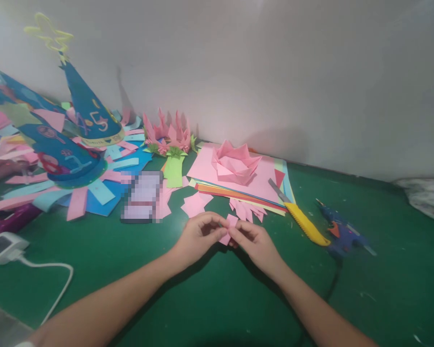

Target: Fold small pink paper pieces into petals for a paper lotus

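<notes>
Between my hands, above the green table, is a small pink piece of paper. The fingers and thumb of my left hand pinch its left edge. My right hand grips the same paper from the right, thumb in front; some of its fingers are hidden behind. Just beyond lie cut pink paper pieces and a fan of narrow pink strips. A folded pink paper flower rests on a stack of coloured paper.
Right of my hands lie a yellow utility knife with its blade out and a blue glue gun. To the left are a phone, blue paper cone hats, a pink paper crown and a white charger with cable. A wall stands behind.
</notes>
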`<state>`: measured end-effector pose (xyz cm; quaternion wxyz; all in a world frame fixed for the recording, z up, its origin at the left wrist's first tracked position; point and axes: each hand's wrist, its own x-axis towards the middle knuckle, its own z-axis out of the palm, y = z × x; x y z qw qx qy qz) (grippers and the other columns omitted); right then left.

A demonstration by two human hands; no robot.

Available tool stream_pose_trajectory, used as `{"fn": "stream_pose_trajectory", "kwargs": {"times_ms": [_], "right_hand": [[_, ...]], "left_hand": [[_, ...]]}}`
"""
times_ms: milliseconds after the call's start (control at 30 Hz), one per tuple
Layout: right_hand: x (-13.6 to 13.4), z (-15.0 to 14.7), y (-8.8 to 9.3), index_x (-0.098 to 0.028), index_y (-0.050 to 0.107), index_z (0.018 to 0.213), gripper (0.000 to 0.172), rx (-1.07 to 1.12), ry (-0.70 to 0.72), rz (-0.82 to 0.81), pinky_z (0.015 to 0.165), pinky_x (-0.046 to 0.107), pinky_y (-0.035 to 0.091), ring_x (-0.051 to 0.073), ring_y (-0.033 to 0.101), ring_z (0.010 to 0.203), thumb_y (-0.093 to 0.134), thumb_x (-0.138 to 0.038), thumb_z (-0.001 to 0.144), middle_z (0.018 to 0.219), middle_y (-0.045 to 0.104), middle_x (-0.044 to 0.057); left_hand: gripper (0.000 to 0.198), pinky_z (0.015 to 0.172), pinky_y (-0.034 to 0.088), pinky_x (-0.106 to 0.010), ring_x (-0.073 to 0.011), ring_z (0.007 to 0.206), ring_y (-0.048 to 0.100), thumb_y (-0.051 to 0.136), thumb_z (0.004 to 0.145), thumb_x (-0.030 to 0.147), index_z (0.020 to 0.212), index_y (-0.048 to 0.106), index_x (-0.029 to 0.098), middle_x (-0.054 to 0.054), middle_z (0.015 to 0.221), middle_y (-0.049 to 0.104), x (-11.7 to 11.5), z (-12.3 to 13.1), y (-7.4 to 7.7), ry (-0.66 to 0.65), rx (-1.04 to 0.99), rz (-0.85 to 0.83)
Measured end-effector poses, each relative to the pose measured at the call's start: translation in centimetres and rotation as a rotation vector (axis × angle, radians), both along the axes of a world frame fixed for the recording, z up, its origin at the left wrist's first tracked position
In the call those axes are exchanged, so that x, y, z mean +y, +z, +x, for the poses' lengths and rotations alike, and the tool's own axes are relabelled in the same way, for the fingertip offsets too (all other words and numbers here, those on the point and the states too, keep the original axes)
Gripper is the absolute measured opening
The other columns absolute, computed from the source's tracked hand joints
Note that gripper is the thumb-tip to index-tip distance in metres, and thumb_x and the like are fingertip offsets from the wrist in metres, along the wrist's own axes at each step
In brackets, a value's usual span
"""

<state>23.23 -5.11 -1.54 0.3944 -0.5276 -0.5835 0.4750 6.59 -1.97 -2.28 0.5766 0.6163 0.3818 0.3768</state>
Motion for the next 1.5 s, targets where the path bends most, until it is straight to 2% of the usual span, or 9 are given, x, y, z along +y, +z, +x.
{"fn": "stream_pose_trajectory", "kwargs": {"times_ms": [333,567,1033,1267,1500], "right_hand": [[-0.18,-0.1,-0.42,-0.019,0.052,0.06,0.035,-0.124,-0.002,0.065,0.052,0.022,0.04,0.011,0.051,0.052,0.053,-0.044,0.084,0.055,0.057,-0.002],[-0.26,-0.07,-0.59,-0.02,0.046,0.054,0.04,-0.269,-0.018,0.152,0.049,0.022,0.035,0.01,0.044,0.048,0.049,-0.042,0.087,0.049,0.048,-0.004],[-0.24,-0.05,-0.37,-0.019,0.049,0.059,0.035,-0.202,0.083,0.076,0.053,0.023,0.037,0.011,0.048,0.052,0.048,-0.04,0.087,0.054,0.052,-0.003],[-0.09,0.22,-0.43,-0.019,0.048,0.057,0.036,-0.194,0.094,0.069,0.055,0.023,0.037,0.011,0.048,0.053,0.048,-0.038,0.088,0.053,0.051,-0.003],[-0.24,-0.09,-0.85,-0.018,0.05,0.06,0.035,-0.304,0.11,0.132,0.054,0.022,0.037,0.011,0.05,0.053,0.044,-0.035,0.09,0.055,0.053,-0.003]], "left_hand": [[0.019,0.075,0.049,-0.025,-0.0151,0.086,0.06,0.063,0.079,0.024,0.096,0.07,0.017,-0.007,0.097,0.065,0.23,-0.14,0.17,-0.044,0.017,0.133],[0.021,0.073,0.05,-0.024,-0.0156,0.088,0.061,0.061,0.081,0.027,0.098,0.069,0.017,-0.008,0.101,0.064,0.44,-0.27,-0.09,-0.045,0.07,0.158],[0.025,0.067,0.048,-0.021,-0.0126,0.081,0.058,0.06,0.08,0.021,0.103,0.067,0.017,-0.008,0.105,0.06,0.56,-0.48,0.1,-0.047,0.053,0.137],[0.026,0.071,0.048,-0.023,-0.0142,0.086,0.058,0.06,0.08,0.021,0.104,0.066,0.016,-0.009,0.107,0.06,0.84,-0.56,-0.09,-0.078,0.047,0.13],[0.027,0.066,0.047,-0.021,-0.0111,0.078,0.058,0.056,0.08,0.015,0.105,0.066,0.017,-0.007,0.107,0.061,0.87,-0.69,-0.19,-0.072,0.162,0.207]]}}
